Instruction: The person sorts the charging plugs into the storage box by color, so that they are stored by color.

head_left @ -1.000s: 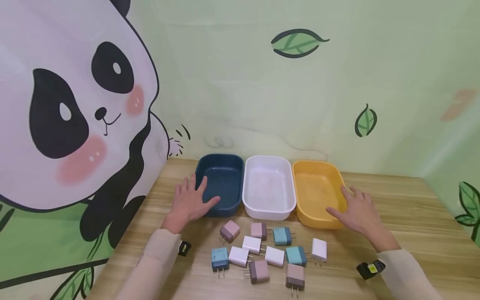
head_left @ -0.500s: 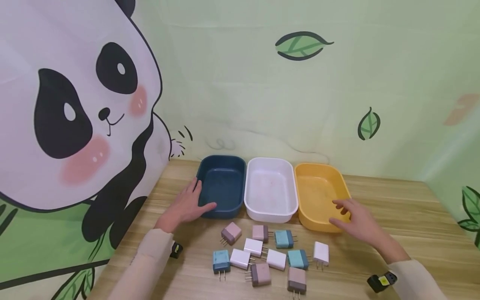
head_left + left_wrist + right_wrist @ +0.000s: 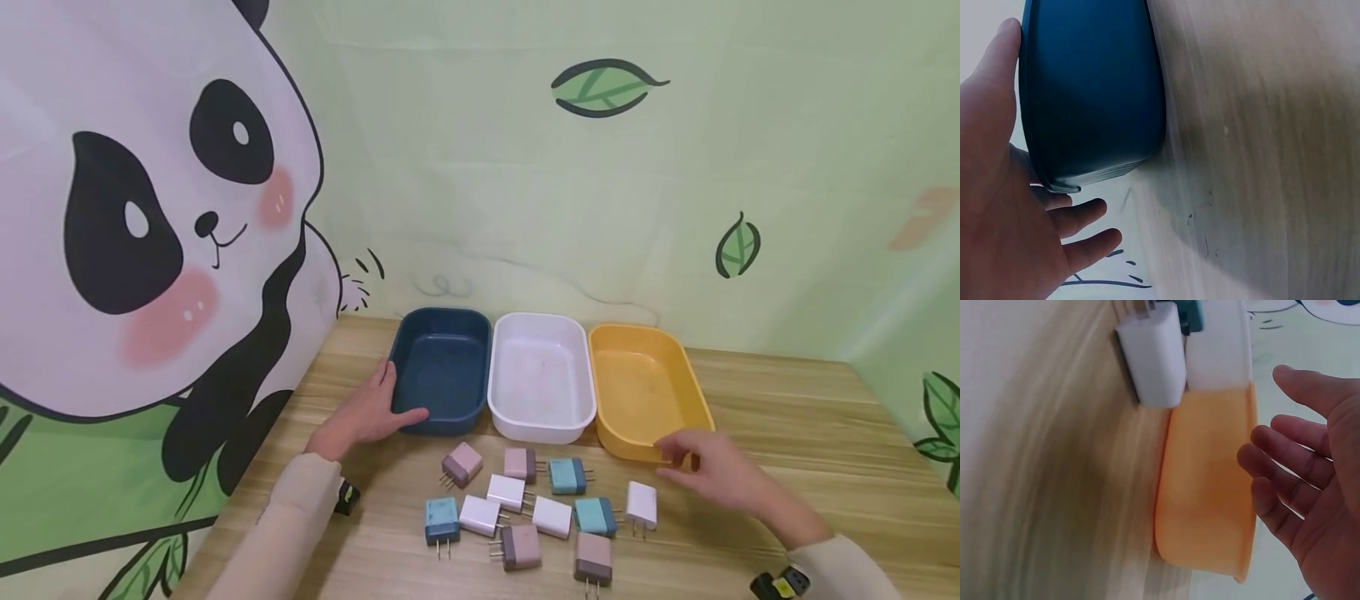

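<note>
My left hand point(image 3: 366, 415) is at the near left corner of a navy plastic bin point(image 3: 444, 375), fingers by its outer wall and thumb near the front rim. In the left wrist view its fingers point(image 3: 1088, 215) reach past the bin's edge, spread and mostly straight. The right hand point(image 3: 723, 473), loosely bent and holding nothing, hovers by the near right corner of a yellow bin point(image 3: 645, 392). Closest to it among the plug chargers lies a white charger point(image 3: 641, 505), prongs toward me. The right wrist view shows this white charger point(image 3: 1155, 359) beside the yellow bin point(image 3: 1207, 487).
A white bin point(image 3: 542, 379) stands between the navy and yellow ones. In front lie several pink chargers, such as one pink charger point(image 3: 521, 547), several white chargers point(image 3: 552, 517) and three blue chargers point(image 3: 567, 476) on the wooden table point(image 3: 795, 417). A printed cloth point(image 3: 480, 167) hangs behind.
My right hand has come down from the yellow bin's right side toward its near corner, fingers bending more. The left hand has shifted slightly left and its fingers have drawn closer together.
</note>
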The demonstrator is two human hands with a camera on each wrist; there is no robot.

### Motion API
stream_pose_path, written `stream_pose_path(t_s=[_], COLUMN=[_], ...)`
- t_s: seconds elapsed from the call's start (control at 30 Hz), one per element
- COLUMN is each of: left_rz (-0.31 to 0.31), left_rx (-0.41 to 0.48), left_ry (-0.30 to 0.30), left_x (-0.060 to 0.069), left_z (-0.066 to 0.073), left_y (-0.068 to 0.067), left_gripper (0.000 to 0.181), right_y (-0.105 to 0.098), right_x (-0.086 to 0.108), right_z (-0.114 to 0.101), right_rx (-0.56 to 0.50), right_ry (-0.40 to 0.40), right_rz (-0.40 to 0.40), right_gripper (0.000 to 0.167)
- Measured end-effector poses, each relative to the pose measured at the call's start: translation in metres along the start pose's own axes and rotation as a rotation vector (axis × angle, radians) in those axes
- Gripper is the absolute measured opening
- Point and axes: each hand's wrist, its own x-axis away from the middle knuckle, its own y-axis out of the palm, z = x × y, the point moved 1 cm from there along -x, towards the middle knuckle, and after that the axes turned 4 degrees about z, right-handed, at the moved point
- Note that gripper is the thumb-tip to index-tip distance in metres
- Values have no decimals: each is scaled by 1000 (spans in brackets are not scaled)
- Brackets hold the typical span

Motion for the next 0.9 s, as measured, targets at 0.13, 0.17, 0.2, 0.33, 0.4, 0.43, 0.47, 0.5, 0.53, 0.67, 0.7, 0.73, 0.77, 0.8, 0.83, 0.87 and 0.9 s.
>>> stream_pose_path(t_s=[0.13,0.17,0.2,0.33,0.4,0.43,0.47,0.5,0.53,0.67,0.7,0.73,0.77,0.8,0.83,0.87,0.9], left_rz=[-11,-12,-13,-20,-19,-19,-19,-18,-18,-23,-25,-28,-32,-34,-37,-36,-35], left_rx=[4,4,5,11,9,6,5,3,0,4,6,10,14,19,22,28,33], left_ry=[-15,-19,-19,-24,-24,-25,-27,-26,-29,-30,-31,-32,-33,-34,-36,-38,-41], left_x=[1,1,1,0,-1,-1,-2,-2,-2,-3,-3,-3,-2,-2,-2,-2,-3], left_z=[0,0,0,-1,-1,-2,-2,-2,-3,-2,-2,-2,-1,-1,-1,-1,-1], left_y=[0,0,0,0,0,0,1,2,2,4,4,4,4,4,3,3,3], left_gripper=[112,112,112,113,113,114,114,113,114,114,115,115,115,115,116,116,116], right_y=[3,4,5,12,15,17,18,19,20,23,24,25,26,26,27,28,29], right_x=[4,5,6,10,12,13,13,13,13,13,13,13,13,13,13,12,12], right_z=[-5,-6,-6,-6,-5,-4,-3,-2,0,4,5,5,6,6,6,6,6], right_rx=[7,23,40,126,156,163,160,153,144,84,76,71,69,65,62,60,56], right_ry=[-4,-15,-24,-66,-64,-58,-48,-41,-38,-31,-30,-29,-27,-20,-14,-14,-9], right_rz=[-94,-113,-133,-180,-197,-204,-213,-224,-232,-264,-272,-276,-281,-289,-296,-300,-307], right_gripper=[25,27,30,42,48,51,53,55,57,60,62,63,64,65,65,65,65])
